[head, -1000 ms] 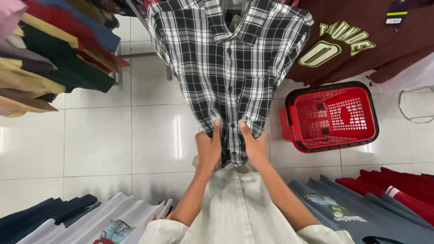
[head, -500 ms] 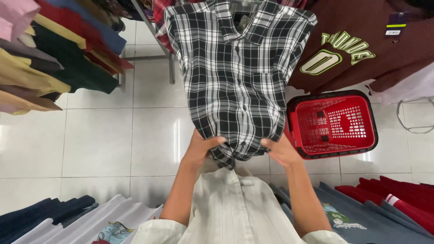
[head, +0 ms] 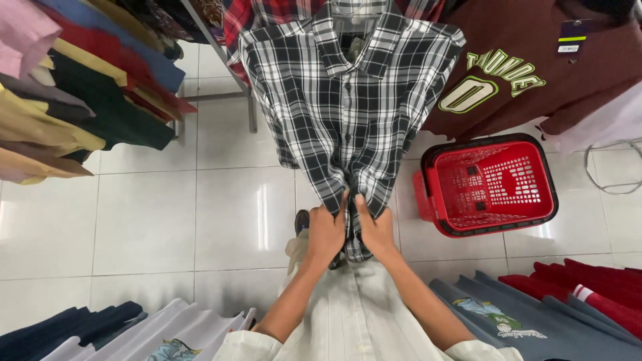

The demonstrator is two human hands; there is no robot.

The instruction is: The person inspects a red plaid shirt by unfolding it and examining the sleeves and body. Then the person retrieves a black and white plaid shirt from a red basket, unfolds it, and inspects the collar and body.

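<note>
A small rectangular hang tag (head: 574,36) shows at about one o'clock in the view, near the top right corner. It is dark navy or black with a thin yellow-green stripe across its middle and a white strip along its lower edge, and it lies on the maroon knit shirt (head: 535,73) hanging there. A small dark neck label (head: 354,48) seems to sit inside the collar of the black and white checked shirt (head: 348,113) at twelve o'clock, though it is too small to be sure
</note>
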